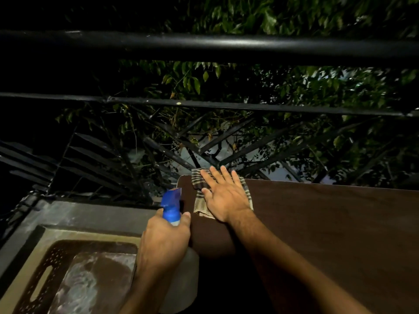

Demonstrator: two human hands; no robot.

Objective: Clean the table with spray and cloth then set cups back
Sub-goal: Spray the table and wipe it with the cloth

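The right hand [223, 196] lies flat with fingers spread, its grip wide, pressing a striped cloth [200, 200] onto the far left corner of the dark brown surface [328, 223]. Just beside that edge, the left hand [162, 242] has its grip wrapped around a spray bottle [173, 206] with a blue head. Lower left sits what looks like a brown tray [68, 275], dim and hard to make out.
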